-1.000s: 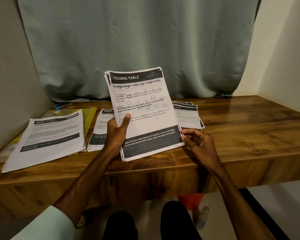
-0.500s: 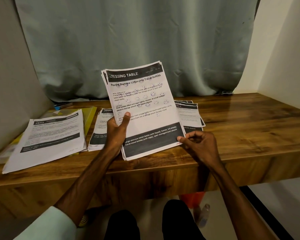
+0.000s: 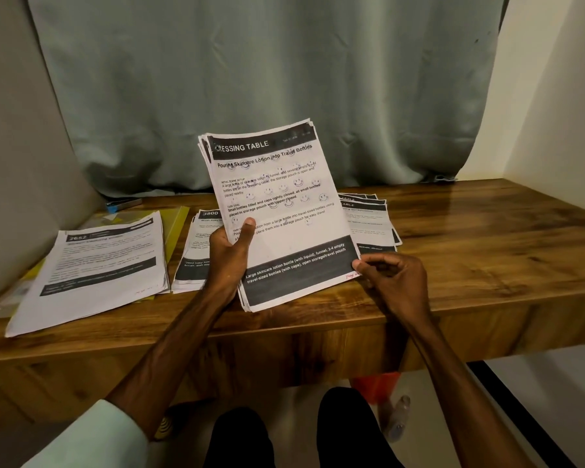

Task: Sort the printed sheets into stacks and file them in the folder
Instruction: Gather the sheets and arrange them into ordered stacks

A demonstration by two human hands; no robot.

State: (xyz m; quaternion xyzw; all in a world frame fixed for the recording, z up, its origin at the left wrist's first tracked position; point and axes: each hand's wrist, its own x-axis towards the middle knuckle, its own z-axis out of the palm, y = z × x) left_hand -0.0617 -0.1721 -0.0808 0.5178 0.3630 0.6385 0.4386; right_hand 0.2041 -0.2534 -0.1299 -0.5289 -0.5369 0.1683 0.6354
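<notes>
Presently in hand: one sheaf of printed sheets (image 3: 284,214), headed "DRESSING TABLE", held upright over the near edge of the table (image 3: 470,251). Its long axis runs near to far, with the top tipped a little to the left.

- Left hand (image 3: 228,256): grips the sheaf at its left edge, thumb flat on the printed face and fingers curled behind.
- Right hand (image 3: 394,282): thumb and forefinger pinch the sheaf's near right corner, beside a small red handwritten mark. Whether one sheet or several is caught cannot be told.
- Left stack (image 3: 98,265): headed "2652", lying partly on the yellow folder (image 3: 176,228).
- Middle stack (image 3: 196,255): headed "3800", partly hidden behind the left hand.
- Right stack (image 3: 372,217): loosely fanned, lying just beyond the right hand and partly behind the sheaf.

Judged step: parting the top sheet for sorting.

The corner sits at the right hand's fingertips, so that hand is placed to draw the sheet off rightward. The right stack is its nearest destination. The left stack and the folder lie well apart, across the left arm. Filing appears not yet begun.
</notes>
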